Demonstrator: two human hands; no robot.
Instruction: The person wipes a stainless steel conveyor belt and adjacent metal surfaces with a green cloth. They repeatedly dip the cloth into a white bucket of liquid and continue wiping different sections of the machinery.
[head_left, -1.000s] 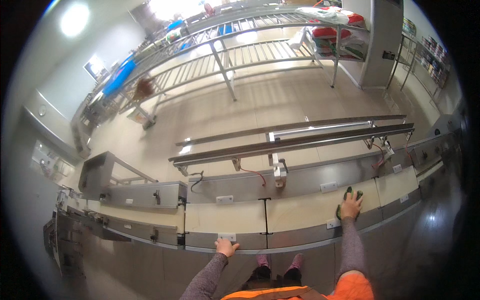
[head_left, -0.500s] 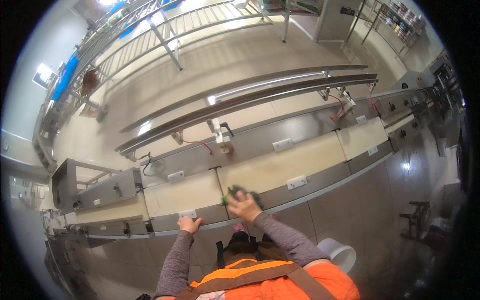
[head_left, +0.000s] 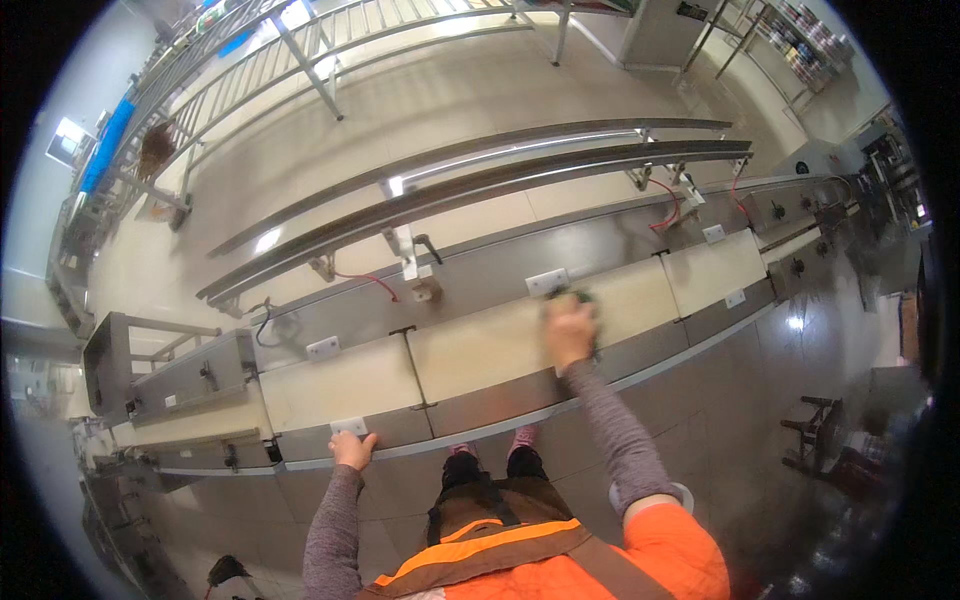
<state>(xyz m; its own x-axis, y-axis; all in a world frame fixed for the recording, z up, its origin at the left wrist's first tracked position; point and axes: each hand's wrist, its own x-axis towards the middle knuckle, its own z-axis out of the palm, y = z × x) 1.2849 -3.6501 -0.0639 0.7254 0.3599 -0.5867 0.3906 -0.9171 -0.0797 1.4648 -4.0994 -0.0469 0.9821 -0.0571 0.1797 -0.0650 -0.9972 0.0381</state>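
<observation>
A long conveyor with a cream belt and steel side rails runs across in front of me. My right hand is over the belt, closed on a dark green cloth or pad; motion blurs it, so its exact kind cannot be made out. It is pressed near the belt's far side, beside a white block. My left hand rests on the near steel rail with its thumb spread, next to another white block, and holds nothing.
Two long dark guide rails stand on brackets above the far side, with red cables hanging nearby. Behind is a metal rack. A white bucket is partly hidden by my right arm. A dark metal stand stands on the floor at right.
My right hand has moved right and farther across the belt with the green cloth or pad. My left hand stays on the near rail. The view has shifted slightly.
</observation>
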